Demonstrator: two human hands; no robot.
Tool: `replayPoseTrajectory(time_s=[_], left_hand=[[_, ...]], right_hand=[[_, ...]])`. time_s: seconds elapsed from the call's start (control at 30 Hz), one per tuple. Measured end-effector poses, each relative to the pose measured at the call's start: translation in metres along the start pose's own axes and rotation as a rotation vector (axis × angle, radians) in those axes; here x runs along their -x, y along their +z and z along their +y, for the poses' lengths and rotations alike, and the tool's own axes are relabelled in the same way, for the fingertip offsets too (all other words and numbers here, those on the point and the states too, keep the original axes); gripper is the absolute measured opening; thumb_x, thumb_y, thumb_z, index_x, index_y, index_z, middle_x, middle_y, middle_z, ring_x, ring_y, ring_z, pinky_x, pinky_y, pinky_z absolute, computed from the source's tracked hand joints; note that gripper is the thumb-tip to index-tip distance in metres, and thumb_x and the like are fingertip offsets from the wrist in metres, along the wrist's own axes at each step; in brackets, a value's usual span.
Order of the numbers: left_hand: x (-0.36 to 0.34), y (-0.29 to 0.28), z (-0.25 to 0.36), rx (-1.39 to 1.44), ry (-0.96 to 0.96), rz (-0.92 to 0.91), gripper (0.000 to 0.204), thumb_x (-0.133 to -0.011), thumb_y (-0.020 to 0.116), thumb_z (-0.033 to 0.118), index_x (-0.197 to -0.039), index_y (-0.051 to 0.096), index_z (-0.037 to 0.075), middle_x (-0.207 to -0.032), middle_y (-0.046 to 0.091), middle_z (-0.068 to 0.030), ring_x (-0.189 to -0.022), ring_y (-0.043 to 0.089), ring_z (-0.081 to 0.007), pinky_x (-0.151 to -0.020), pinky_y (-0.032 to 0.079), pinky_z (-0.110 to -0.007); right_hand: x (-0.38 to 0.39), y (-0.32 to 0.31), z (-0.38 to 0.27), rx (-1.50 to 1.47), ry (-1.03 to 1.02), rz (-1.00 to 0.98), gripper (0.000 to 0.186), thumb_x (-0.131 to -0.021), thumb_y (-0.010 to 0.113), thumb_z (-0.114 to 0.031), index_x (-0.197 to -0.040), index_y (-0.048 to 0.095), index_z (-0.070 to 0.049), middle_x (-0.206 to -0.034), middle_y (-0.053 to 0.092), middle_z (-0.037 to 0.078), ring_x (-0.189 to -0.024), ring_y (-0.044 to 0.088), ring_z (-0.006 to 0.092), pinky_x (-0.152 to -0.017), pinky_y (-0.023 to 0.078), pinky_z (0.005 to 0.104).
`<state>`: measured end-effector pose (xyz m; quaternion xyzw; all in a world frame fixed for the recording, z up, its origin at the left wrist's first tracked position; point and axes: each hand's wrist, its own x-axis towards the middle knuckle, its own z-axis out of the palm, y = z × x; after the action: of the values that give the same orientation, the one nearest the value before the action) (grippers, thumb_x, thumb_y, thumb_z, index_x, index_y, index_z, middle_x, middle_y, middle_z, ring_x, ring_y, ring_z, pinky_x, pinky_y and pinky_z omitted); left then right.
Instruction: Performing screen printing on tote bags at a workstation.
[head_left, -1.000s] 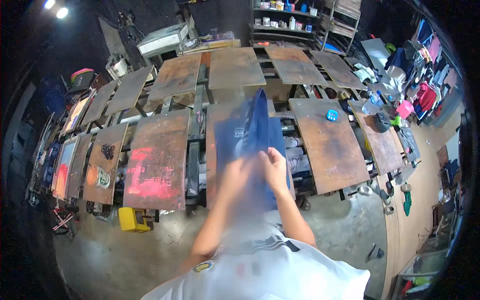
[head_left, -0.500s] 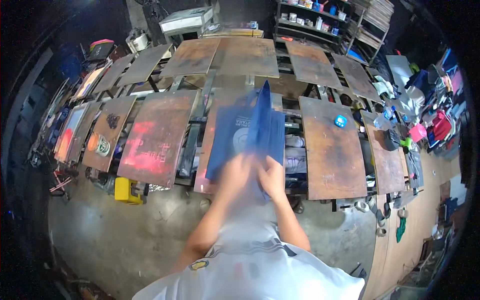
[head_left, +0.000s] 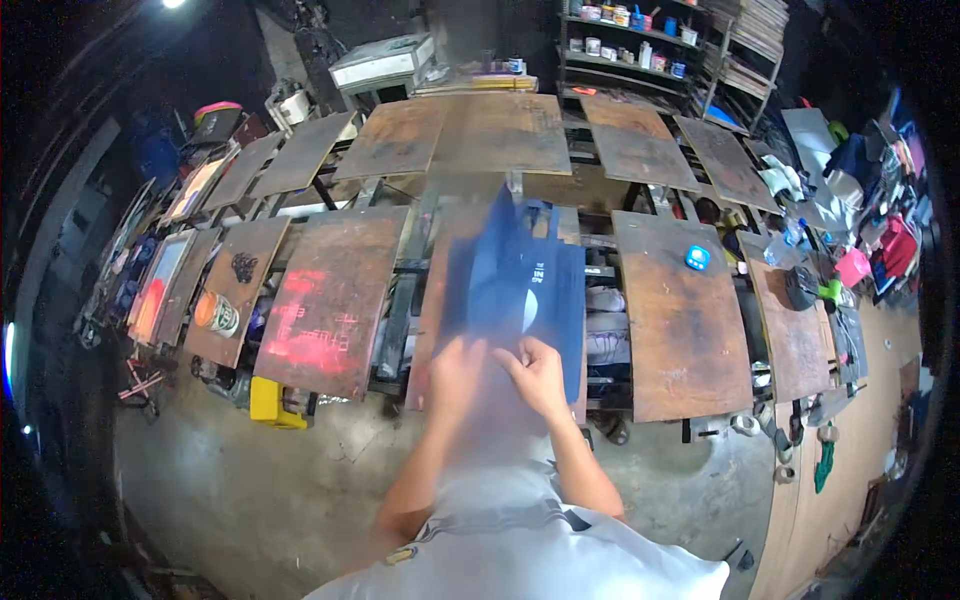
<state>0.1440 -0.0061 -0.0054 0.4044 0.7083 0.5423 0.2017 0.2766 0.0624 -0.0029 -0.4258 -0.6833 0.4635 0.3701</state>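
Observation:
Dark blue fabric bags (head_left: 560,290) with white printing and loop handles lie stacked on the middle board (head_left: 428,300), the top one's panel lifted into a fold that points away from me. My left hand (head_left: 455,370) is at the lower left of the bags, its fingertips blurred by a hazy band. My right hand (head_left: 528,365) pinches the bags' lower edge just right of centre, thumb toward the left hand.
Two rows of stained boards (head_left: 680,320) stand on frames, one bearing a small blue device (head_left: 697,257), another a paint tub (head_left: 217,312). A shelf of pots (head_left: 630,55) stands behind, piled clothes (head_left: 890,250) at right, a yellow object (head_left: 275,405) below.
The bag's raised fold has swung left, showing printing to its right. Both hands have come a little nearer to me, still at the bags.

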Motion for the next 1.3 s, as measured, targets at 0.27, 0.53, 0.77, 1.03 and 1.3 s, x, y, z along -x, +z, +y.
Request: replayPoseTrajectory(time_s=[0.27,0.53,0.77,1.03,1.3], left_hand=[[-0.017,-0.044,-0.065,0.215,-0.078,0.008,0.013,-0.101,0.061,0.014,-0.1,0.06,0.0,-0.09,0.061,0.0013,-0.082,0.054,-0.005,-0.077,0.045,-0.021],[-0.056,-0.082,-0.115,0.105,-0.113,-0.006,0.014,-0.098,0.065,0.012,-0.088,0.062,0.002,-0.08,0.059,0.003,-0.075,0.051,-0.0037,-0.067,0.043,-0.023],[-0.098,-0.136,-0.09,0.194,0.018,-0.048,0.02,-0.094,0.069,0.014,-0.082,0.059,0.003,-0.071,0.052,0.0051,-0.065,0.045,-0.003,-0.058,0.039,-0.024],[-0.134,-0.195,-0.134,0.303,-0.003,-0.093,0.016,-0.095,0.068,0.015,-0.09,0.059,0.003,-0.079,0.055,0.0029,-0.075,0.05,-0.005,-0.067,0.043,-0.024],[-0.164,-0.237,-0.177,0.318,-0.079,-0.275,0.01,-0.097,0.061,0.007,-0.103,0.063,-0.001,-0.09,0.063,0.0006,-0.084,0.054,-0.0063,-0.077,0.046,-0.024]], right_hand=[[-0.003,0.063,0.004,0.007,0.004,-0.195,0.048,-0.083,0.08,-0.027,-0.067,0.044,0.0,-0.058,0.041,0.012,-0.056,0.034,0.0193,-0.051,0.035,0.0384],[-0.02,0.111,-0.014,0.114,-0.053,-0.203,0.052,-0.083,0.08,-0.036,-0.069,0.047,0.001,-0.061,0.047,0.018,-0.055,0.042,0.0289,-0.055,0.041,0.0425],[-0.045,0.175,-0.035,-0.212,0.081,-0.043,0.026,-0.091,0.072,-0.023,-0.09,0.064,0.002,-0.07,0.06,0.005,-0.061,0.049,0.0094,-0.056,0.044,0.0306],[-0.052,0.252,-0.052,-0.187,0.034,-0.048,0.031,-0.086,0.079,-0.021,-0.076,0.056,-0.003,-0.061,0.052,0.0,-0.06,0.045,0.0065,-0.053,0.039,0.028],[-0.044,0.309,-0.042,0.218,-0.271,-0.079,0.038,-0.078,0.086,-0.026,-0.071,0.055,-0.005,-0.06,0.055,0.004,-0.056,0.05,0.0114,-0.054,0.043,0.031]])
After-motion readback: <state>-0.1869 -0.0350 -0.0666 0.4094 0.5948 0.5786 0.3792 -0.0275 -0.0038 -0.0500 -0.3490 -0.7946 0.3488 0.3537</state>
